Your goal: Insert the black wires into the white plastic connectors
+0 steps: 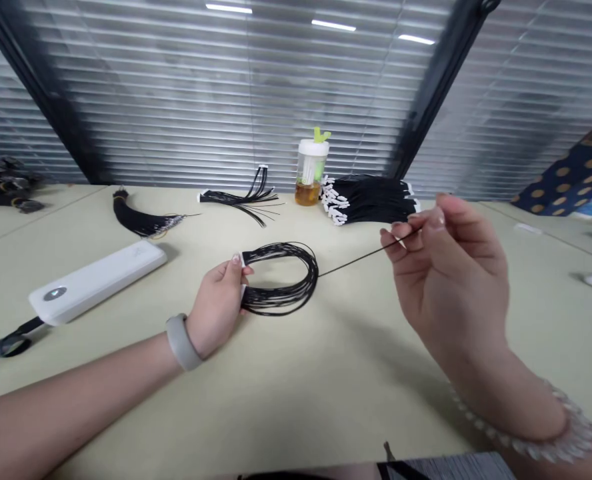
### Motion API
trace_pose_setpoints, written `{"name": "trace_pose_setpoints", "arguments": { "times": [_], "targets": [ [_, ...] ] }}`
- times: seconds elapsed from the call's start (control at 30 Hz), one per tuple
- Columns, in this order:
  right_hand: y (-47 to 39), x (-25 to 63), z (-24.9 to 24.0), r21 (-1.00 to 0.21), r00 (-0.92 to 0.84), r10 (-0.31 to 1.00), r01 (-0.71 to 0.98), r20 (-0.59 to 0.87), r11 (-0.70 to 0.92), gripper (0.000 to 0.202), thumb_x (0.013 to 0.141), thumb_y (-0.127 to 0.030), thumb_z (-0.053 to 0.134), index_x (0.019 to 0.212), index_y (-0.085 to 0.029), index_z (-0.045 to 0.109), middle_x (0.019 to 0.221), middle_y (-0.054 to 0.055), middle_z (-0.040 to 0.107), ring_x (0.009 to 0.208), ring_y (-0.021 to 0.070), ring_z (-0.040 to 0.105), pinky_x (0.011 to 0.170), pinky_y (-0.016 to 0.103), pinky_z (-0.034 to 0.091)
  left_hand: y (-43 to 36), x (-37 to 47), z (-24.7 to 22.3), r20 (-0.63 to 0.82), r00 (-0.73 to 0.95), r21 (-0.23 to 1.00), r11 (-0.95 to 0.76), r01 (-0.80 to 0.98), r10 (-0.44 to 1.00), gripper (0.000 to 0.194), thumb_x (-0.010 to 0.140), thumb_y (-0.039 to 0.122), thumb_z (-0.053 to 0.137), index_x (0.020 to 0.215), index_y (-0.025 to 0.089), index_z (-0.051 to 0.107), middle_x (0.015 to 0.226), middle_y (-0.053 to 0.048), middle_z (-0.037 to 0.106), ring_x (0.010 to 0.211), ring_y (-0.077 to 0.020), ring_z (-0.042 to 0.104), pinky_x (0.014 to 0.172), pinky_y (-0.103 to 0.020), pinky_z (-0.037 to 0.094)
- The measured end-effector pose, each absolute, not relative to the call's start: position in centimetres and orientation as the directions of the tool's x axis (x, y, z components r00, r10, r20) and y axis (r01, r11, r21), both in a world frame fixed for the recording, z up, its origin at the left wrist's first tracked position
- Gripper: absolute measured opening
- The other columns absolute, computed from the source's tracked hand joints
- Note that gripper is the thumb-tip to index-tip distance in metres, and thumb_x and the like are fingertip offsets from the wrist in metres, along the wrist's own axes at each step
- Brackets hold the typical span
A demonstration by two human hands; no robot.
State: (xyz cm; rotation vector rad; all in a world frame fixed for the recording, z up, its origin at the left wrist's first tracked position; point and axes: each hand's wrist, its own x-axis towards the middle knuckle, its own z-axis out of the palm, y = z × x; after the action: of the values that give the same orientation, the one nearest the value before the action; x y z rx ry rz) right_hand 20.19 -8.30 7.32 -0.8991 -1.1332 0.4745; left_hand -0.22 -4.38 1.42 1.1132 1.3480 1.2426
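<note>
My left hand (222,299) is closed on the white connector ends of a black wire harness (296,297), whose wires bend round in a loop to the right. Between the thumb and fingers of my right hand (451,273) is pinched a thin black wire (359,259). That wire runs taut down to the right side of the loop; whether it is tied round the loop or part of it I cannot tell. My right hand is raised above the table, while the left one is low near the tabletop.
A white power bank (99,280) with a black cable lies at left. Behind are a dark wire bundle (143,215), a loose harness (241,198), a cup with amber liquid (308,190) and a stack of harnesses (376,200). A dotted bag (566,177) stands far right.
</note>
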Motion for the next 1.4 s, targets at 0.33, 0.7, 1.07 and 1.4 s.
{"name": "trace_pose_setpoints", "arguments": {
  "times": [0.33, 0.7, 1.07, 1.4],
  "targets": [
    [-8.9, 17.8, 5.3, -0.9, -0.092, 0.973, 0.37, 0.21, 0.229, 0.017, 0.082, -0.031, 0.054, 0.082, -0.016, 0.062, 0.071, 0.001, 0.06, 0.059, 0.0092, 0.05, 0.053, 0.022, 0.04, -6.5, -0.6, 1.9, 0.371, 0.104, 0.812, -0.376, 0.446, 0.923, 0.033, 0.087, 0.032, 0.036, 0.064, 0.017, 0.054, 0.05, 0.003, 0.046, 0.047, -0.0087, 0.041, 0.048, -0.019, 0.032],
    [-9.3, 17.5, 4.9, -0.611, -0.344, 0.831, 0.564, 0.438, 0.555, 0.016, 0.084, -0.015, 0.049, 0.069, -0.015, 0.056, 0.069, -0.001, 0.055, 0.065, 0.0076, 0.049, 0.06, 0.021, 0.036, -7.6, -0.6, 1.7, 0.471, 0.293, 0.683, -0.555, 0.476, 0.832, 0.034, 0.088, 0.024, 0.036, 0.057, 0.017, 0.047, 0.049, 0.003, 0.05, 0.044, -0.0067, 0.043, 0.045, -0.018, 0.032],
    [-9.2, 17.1, 4.4, -0.564, -0.318, 0.817, 0.602, 0.48, 0.566, 0.017, 0.085, -0.017, 0.049, 0.068, -0.014, 0.055, 0.068, -0.001, 0.054, 0.064, 0.0078, 0.048, 0.059, 0.022, 0.036, -7.7, -0.8, 1.7, 0.505, 0.347, 0.624, -0.612, 0.486, 0.79, 0.031, 0.088, 0.018, 0.036, 0.06, 0.015, 0.048, 0.049, 0.005, 0.05, 0.044, -0.0036, 0.043, 0.045, -0.014, 0.033],
    [-9.3, 17.1, 4.4, -0.521, -0.337, 0.822, 0.647, 0.46, 0.557, 0.024, 0.087, -0.019, 0.046, 0.064, -0.015, 0.05, 0.064, -0.002, 0.049, 0.062, 0.0082, 0.045, 0.056, 0.023, 0.032, -7.7, -0.7, 1.8, 0.492, 0.36, 0.622, -0.609, 0.492, 0.793, 0.032, 0.089, 0.018, 0.035, 0.058, 0.015, 0.045, 0.049, 0.005, 0.049, 0.044, -0.0033, 0.043, 0.046, -0.013, 0.034]
  ]
}}
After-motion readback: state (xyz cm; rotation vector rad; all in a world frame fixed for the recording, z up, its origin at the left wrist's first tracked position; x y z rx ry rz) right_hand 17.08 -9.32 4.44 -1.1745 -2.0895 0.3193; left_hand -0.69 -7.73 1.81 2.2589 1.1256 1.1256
